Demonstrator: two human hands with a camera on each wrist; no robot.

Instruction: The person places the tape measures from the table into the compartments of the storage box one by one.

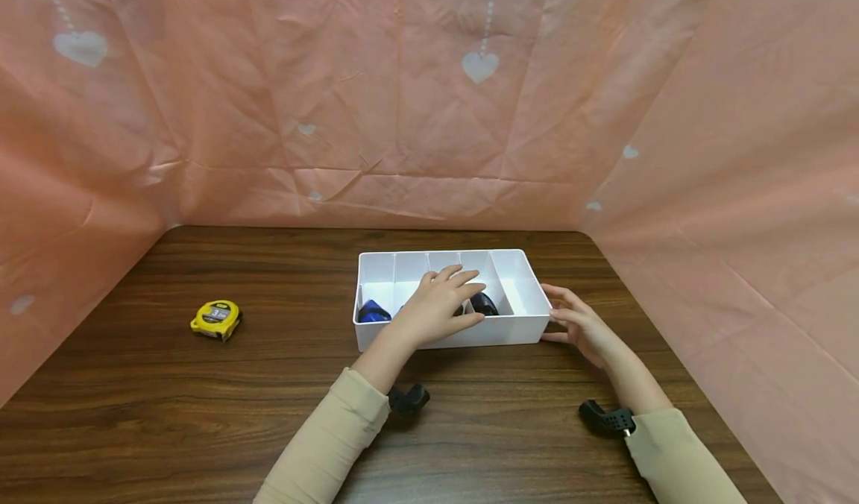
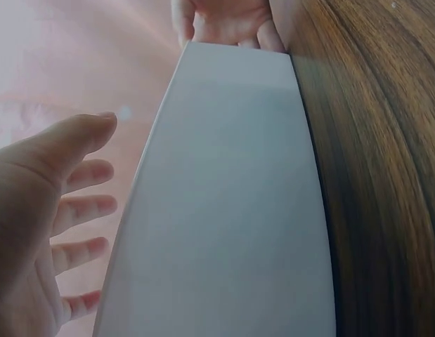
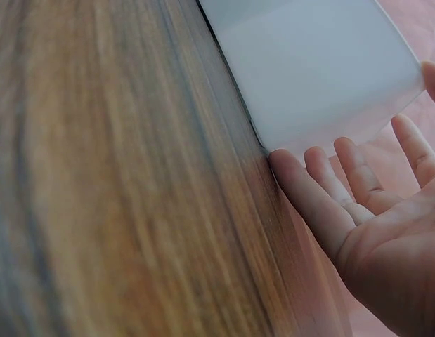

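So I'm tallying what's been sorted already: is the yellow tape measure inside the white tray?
No, the yellow tape measure lies on the wooden table, well left of the white tray.

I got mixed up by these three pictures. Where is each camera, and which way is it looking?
Head: on the person's head, facing down at the brown wooden table; both hands and sleeves show.
Left wrist: looks along the white plastic divided tray; left hand shows.
Right wrist: looks at the tray's end; right hand shows.
All share the tray.
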